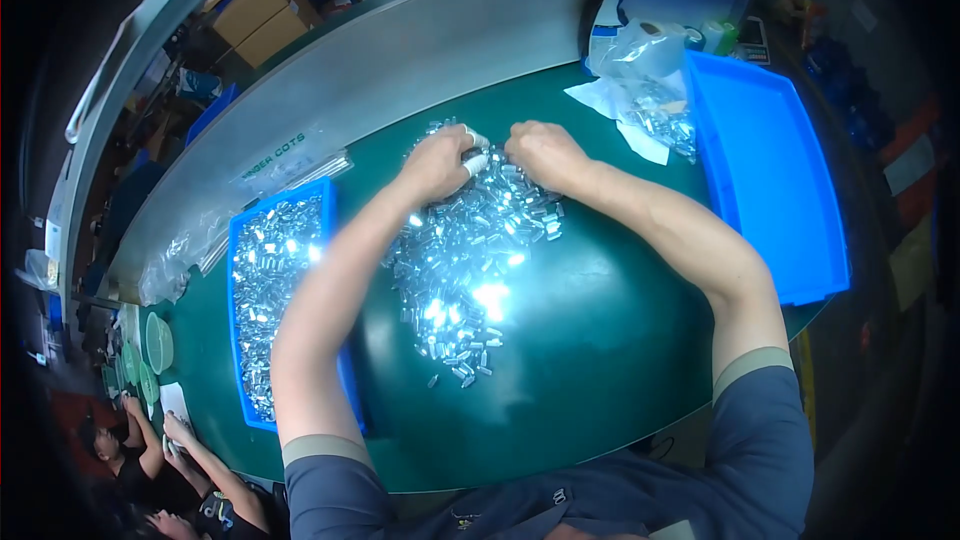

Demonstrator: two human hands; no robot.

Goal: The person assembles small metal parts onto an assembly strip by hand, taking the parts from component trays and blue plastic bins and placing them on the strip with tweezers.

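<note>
A heap of small shiny silver metal pieces [455, 250], short and tube-like, is spread over the green tabletop. At the far end of the heap my left hand [438, 164] is closed, with white finger cots on its fingertips. Facing it across a small gap, my right hand [547, 154] has its fingers bent and pressed together over the heap's edge. Whatever either hand pinches is too small or hidden to make out.
A blue tray [331, 202] full of similar pieces lies left, partly behind my left forearm. Another blue tray [775, 175] stands right. Clear plastic bags [655, 105] lie beside it. A grey metal panel [440, 45] borders the far edge. Co-workers sit at lower left.
</note>
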